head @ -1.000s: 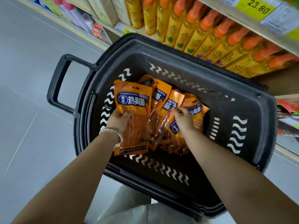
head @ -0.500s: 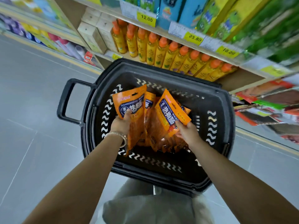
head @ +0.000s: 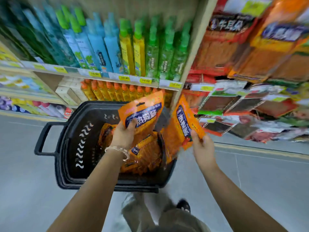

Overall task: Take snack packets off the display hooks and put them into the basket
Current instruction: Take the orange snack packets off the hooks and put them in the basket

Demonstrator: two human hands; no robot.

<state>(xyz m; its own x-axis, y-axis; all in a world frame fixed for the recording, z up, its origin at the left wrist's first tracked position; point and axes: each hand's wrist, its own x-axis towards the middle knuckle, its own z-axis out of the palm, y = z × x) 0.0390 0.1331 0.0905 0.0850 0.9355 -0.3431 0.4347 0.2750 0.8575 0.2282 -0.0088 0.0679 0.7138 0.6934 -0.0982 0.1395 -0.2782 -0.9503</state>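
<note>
The left hand grips a flat orange plastic snack packet with a blue label, thumb across its face. It is now raised above the black plastic basket, not down inside it as half a second ago. The right hand pinches a second orange packet by its lower edge, now carried out past the basket's wall (blurred hanging packets show above that hand). Below the left hand, a heap of orange packets lies in the basket.
</note>
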